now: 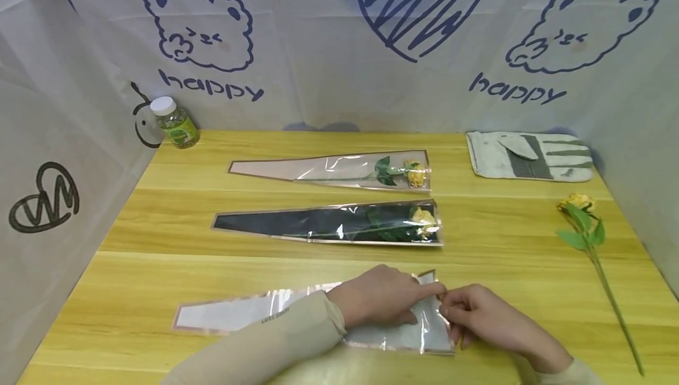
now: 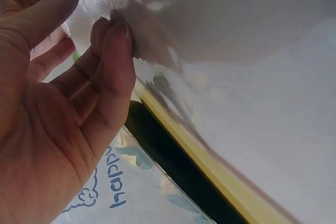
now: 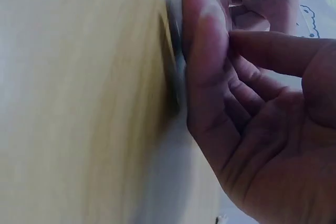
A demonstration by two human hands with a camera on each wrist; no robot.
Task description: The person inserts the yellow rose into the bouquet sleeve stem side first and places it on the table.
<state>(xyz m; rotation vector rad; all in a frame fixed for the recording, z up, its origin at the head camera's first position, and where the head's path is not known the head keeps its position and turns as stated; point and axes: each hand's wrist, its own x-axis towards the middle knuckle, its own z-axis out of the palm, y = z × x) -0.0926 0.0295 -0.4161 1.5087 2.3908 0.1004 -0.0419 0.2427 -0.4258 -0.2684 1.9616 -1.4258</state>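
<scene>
A clear-fronted flower sleeve [image 1: 424, 323] with a white back and a thin brownish border lies along the front of the table, its wide end to the right. My left hand [image 1: 379, 296] reaches over it and holds the film near the wide end, fingers bent in the left wrist view. At that same edge my right hand [image 1: 488, 317] pinches the sleeve between thumb and finger [image 3: 207, 45]. Both hands nearly meet there. My left forearm covers part of the sleeve's middle.
Behind lie a black sleeve [image 1: 254, 223] and a pale sleeve [image 1: 265, 168], each with a yellow rose inside. A loose yellow rose [image 1: 602, 267] lies at right, below a grey-white glove [image 1: 488, 155]. A white-capped jar [image 1: 177, 125] stands at the back left.
</scene>
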